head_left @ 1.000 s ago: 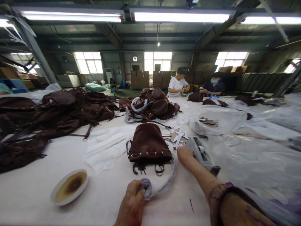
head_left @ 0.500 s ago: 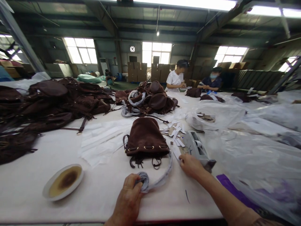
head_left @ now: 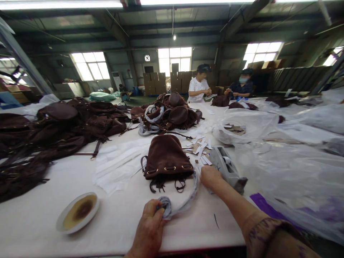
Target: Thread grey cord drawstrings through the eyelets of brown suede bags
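Note:
A dark brown drawstring bag (head_left: pixel 169 156) with brass eyelets lies on the white table, its gathered opening toward me. My left hand (head_left: pixel 150 222) is closed on a coiled end of the grey wrapped strap (head_left: pixel 185 207), which curves up to the bag's right side. To the right of the bag, my right hand (head_left: pixel 211 176) is closed beside the grey tape dispenser (head_left: pixel 224 166); its fingertips are hidden, so what they hold cannot be made out. Loose white and tan paper strips (head_left: pixel 200 148) lie just beyond that hand.
Brown bags (head_left: pixel 88 122) are heaped at the left and in the middle. A white dish (head_left: pixel 77 213) with brown liquid stands front left. Clear plastic (head_left: pixel 290 172) covers the right, near a purple strip (head_left: pixel 268 208). Two people (head_left: pixel 199 86) work across the table.
My right hand has moved slightly up and left, and its forearm reaches further over the table. The white strip at its fingertips no longer shows clearly. My left hand still grips the coil.

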`<act>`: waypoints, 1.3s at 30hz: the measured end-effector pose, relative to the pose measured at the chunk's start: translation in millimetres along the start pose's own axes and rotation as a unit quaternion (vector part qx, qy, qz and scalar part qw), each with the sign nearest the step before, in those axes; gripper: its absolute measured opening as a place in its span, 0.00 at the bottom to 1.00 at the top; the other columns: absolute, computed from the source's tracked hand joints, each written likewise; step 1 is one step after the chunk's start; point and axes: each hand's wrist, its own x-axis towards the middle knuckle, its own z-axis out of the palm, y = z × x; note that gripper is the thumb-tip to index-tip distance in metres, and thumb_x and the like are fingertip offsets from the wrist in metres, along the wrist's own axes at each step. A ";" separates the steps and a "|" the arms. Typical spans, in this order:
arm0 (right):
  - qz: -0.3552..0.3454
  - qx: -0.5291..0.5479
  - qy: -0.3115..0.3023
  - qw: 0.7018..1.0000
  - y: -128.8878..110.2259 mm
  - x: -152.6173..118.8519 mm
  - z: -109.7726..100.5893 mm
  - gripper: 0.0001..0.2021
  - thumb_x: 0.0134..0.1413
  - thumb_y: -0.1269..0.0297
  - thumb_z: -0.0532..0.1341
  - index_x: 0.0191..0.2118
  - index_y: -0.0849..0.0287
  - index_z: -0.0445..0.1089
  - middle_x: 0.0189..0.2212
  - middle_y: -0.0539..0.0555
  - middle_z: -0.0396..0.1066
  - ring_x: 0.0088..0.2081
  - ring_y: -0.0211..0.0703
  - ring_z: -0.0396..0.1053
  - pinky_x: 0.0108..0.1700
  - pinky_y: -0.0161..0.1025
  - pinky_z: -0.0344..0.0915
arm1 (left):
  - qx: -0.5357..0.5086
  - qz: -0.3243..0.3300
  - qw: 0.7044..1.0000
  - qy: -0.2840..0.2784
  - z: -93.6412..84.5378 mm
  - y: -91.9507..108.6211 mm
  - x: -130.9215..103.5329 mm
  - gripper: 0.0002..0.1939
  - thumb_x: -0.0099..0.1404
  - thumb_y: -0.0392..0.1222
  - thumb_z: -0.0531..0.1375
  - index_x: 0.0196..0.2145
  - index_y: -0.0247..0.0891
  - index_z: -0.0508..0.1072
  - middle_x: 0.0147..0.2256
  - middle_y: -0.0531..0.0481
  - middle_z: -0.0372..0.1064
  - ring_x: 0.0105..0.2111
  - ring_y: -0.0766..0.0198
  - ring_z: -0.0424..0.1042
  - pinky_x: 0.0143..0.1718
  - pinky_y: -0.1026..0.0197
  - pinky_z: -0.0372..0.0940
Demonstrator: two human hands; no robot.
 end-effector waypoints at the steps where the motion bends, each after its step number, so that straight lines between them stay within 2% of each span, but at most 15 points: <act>1: -0.002 -0.001 0.003 1.000 2.4 -1.3 -0.4 0.15 0.54 0.73 0.56 0.44 0.68 0.77 0.44 0.71 0.75 0.46 0.56 0.74 0.44 0.44 0.67 | -0.002 0.003 1.000 0.003 0.6 -1.1 -0.7 0.11 0.59 0.30 0.57 0.40 0.35 0.74 0.46 0.38 0.67 0.47 0.51 0.70 0.49 0.51 0.71; 5: -0.006 -0.008 0.014 1.000 12.8 -19.6 0.3 0.15 0.56 0.72 0.54 0.42 0.67 0.77 0.43 0.71 0.76 0.46 0.56 0.74 0.45 0.44 0.66 | -0.014 0.004 1.000 0.011 1.7 -2.8 -2.3 0.10 0.59 0.30 0.57 0.39 0.35 0.74 0.45 0.37 0.67 0.47 0.51 0.70 0.48 0.51 0.71; 12: -0.034 -0.003 0.017 0.999 26.8 -59.9 2.3 0.15 0.59 0.70 0.51 0.35 0.61 0.77 0.36 0.64 0.77 0.41 0.53 0.75 0.40 0.42 0.63 | -0.030 -0.023 0.999 -0.017 4.6 -4.2 -3.4 0.12 0.60 0.30 0.57 0.41 0.36 0.74 0.46 0.38 0.66 0.49 0.50 0.68 0.52 0.50 0.68; 17: -0.052 -0.004 0.016 0.998 32.9 -62.0 2.5 0.12 0.59 0.70 0.53 0.34 0.60 0.75 0.33 0.62 0.77 0.37 0.53 0.75 0.35 0.40 0.60 | -0.038 -0.025 0.999 -0.025 5.3 -4.8 -4.6 0.11 0.61 0.30 0.57 0.41 0.35 0.73 0.46 0.38 0.65 0.49 0.51 0.67 0.52 0.49 0.67; 23: -0.087 0.012 0.087 0.992 36.0 -61.2 17.8 0.14 0.58 0.77 0.50 0.43 0.58 0.69 0.36 0.57 0.76 0.38 0.47 0.73 0.34 0.37 0.57 | -0.037 -0.021 0.999 -0.018 2.5 -0.5 -2.2 0.11 0.60 0.29 0.57 0.40 0.35 0.73 0.45 0.38 0.64 0.48 0.51 0.66 0.52 0.50 0.67; 29: -0.115 0.041 0.063 0.991 35.8 -67.8 25.0 0.12 0.56 0.75 0.51 0.33 0.58 0.71 0.37 0.55 0.73 0.38 0.43 0.71 0.37 0.37 0.58 | -0.033 -0.008 0.999 -0.020 4.2 -0.7 -0.6 0.08 0.61 0.29 0.56 0.38 0.35 0.72 0.44 0.39 0.64 0.47 0.52 0.66 0.50 0.49 0.68; 32: -0.115 0.036 0.061 0.991 32.7 -73.1 22.8 0.08 0.56 0.68 0.55 0.34 0.59 0.72 0.39 0.56 0.72 0.38 0.45 0.71 0.38 0.39 0.61 | -0.031 -0.006 0.999 -0.019 4.2 -1.3 -1.3 0.09 0.61 0.29 0.56 0.38 0.36 0.72 0.44 0.39 0.64 0.47 0.52 0.66 0.50 0.49 0.68; 34: -0.120 0.031 0.095 0.988 32.2 -74.0 20.5 0.09 0.53 0.63 0.59 0.38 0.60 0.72 0.44 0.59 0.71 0.43 0.49 0.71 0.41 0.41 0.64 | -0.031 -0.004 0.999 -0.018 3.0 -0.4 -0.6 0.09 0.61 0.29 0.56 0.38 0.36 0.72 0.43 0.40 0.64 0.47 0.51 0.67 0.49 0.49 0.68; 36: -0.122 0.019 0.152 0.981 33.1 -73.2 17.7 0.16 0.50 0.62 0.63 0.45 0.62 0.71 0.52 0.64 0.68 0.50 0.55 0.68 0.46 0.44 0.65 | -0.030 -0.002 0.999 -0.016 1.5 0.9 0.7 0.08 0.60 0.29 0.56 0.37 0.36 0.72 0.43 0.40 0.65 0.46 0.51 0.67 0.48 0.50 0.69; 39: -0.129 0.013 0.222 0.966 33.3 -77.2 12.7 0.22 0.52 0.63 0.62 0.52 0.66 0.69 0.55 0.68 0.64 0.56 0.60 0.62 0.54 0.50 0.63 | -0.026 -0.001 1.000 -0.008 0.3 2.4 2.0 0.09 0.60 0.29 0.56 0.37 0.36 0.72 0.43 0.40 0.65 0.46 0.52 0.67 0.48 0.50 0.69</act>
